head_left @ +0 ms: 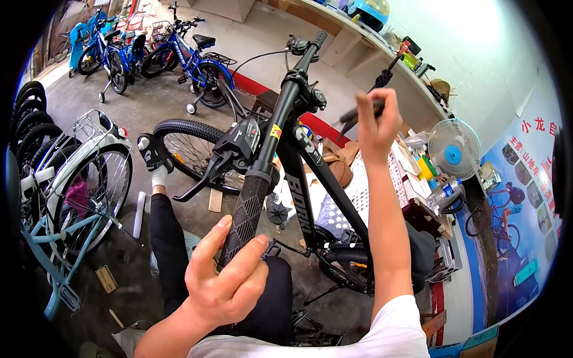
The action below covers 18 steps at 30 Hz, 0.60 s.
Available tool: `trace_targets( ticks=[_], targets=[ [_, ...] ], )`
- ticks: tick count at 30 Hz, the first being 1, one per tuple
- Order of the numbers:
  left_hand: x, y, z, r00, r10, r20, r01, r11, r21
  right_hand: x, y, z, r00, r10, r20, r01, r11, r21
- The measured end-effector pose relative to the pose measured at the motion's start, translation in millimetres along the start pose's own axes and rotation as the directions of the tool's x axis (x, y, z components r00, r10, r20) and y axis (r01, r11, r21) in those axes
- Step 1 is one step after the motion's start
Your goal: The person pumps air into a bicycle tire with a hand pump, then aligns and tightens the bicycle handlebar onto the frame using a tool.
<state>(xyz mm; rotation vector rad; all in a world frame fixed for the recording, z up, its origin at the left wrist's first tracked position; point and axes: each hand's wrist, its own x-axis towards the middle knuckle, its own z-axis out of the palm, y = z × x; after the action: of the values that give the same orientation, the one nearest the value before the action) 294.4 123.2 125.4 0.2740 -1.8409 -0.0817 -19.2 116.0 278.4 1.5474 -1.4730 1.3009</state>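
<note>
- One pale-blue bicycle (45, 240) is standing at your far left.
- Your left hand (227, 277) is bracketing the near end of the patterned grip (246, 209), its fingers pinching it from both sides.
- The brake lever (200, 185) is jutting out beyond that grip; both are apparently sitting fitted on the handlebar (286, 98) before you, though whether anything is needing tightening, you cannot tell.
- Your right hand (380, 122) is hovering apart from the handlebar, fingers pinching a blurred dark object (378, 107), seemingly not working on anything yet.
- A white fan (455, 140) is standing farther right.
</note>
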Motion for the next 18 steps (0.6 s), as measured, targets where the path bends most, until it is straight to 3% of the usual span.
trace_targets(
  ticks=[1,4,6,11,18],
  targets=[
    [0.1,0.1,-0.9,1.000,0.001,-0.003,-0.001,1.000,0.006,11.7,12.0,4.3,0.999,0.034,-0.041,-0.038,0.992,-0.118],
    [-0.4,0.6,-2.8,1.000,-0.002,0.011,0.002,1.000,-0.001,27.1,23.0,19.6,0.998,0.053,-0.030,-0.056,0.990,-0.128],
    [-0.3,0.7,-1.4,1.000,-0.007,0.001,0.007,1.000,-0.007,31.4,26.2,31.2,0.998,0.054,0.043,-0.050,0.995,-0.090],
    [-1.7,-0.6,-2.2,1.000,-0.005,0.007,0.005,1.000,0.001,38.2,36.5,43.9,0.998,0.044,0.049,-0.041,0.998,-0.055],
    [-1.5,1.8,1.4,1.000,-0.019,-0.011,0.019,1.000,-0.004,40.2,47.8,41.7,0.995,-0.009,0.095,-0.004,0.991,0.134]
  ],
)
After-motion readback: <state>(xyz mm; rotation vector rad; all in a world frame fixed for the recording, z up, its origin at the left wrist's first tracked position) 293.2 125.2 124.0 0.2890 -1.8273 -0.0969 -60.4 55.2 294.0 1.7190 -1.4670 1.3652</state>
